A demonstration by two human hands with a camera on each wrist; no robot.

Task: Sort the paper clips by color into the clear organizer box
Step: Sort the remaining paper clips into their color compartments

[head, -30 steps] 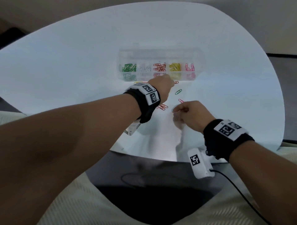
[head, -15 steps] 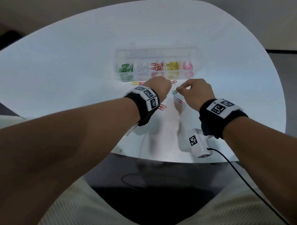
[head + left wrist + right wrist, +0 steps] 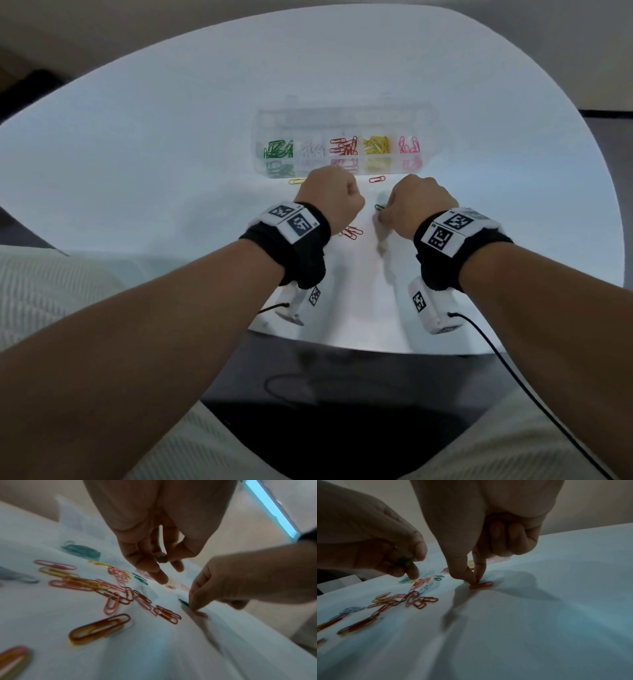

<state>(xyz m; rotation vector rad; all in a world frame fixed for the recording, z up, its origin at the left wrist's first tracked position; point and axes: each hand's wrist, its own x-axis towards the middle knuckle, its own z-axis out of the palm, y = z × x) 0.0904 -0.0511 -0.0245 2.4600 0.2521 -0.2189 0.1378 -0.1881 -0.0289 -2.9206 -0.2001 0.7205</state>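
Observation:
The clear organizer box (image 3: 346, 120) stands across the table with green, white, red, yellow and pink clips in separate compartments. My left hand (image 3: 329, 202) hovers in front of it and pinches a green paper clip (image 3: 162, 558) between thumb and fingers. My right hand (image 3: 411, 205) is beside it, its other fingers curled. Its thumb and index tips pinch down on a second green clip (image 3: 379, 207) that lies on the table, right beside a pink clip (image 3: 481, 585). A loose pile of red, pink and yellow clips (image 3: 109, 588) lies under and left of my left hand.
A single red clip (image 3: 376, 179) and a yellow clip (image 3: 296, 181) lie just in front of the box. A few red clips (image 3: 351, 232) lie between my wrists. The white table (image 3: 171, 137) ends in a near edge just behind my wrists.
My right hand moved forward from near the table's front edge to the green clip and closed thumb and index on it. My left hand stayed in place with its clip.

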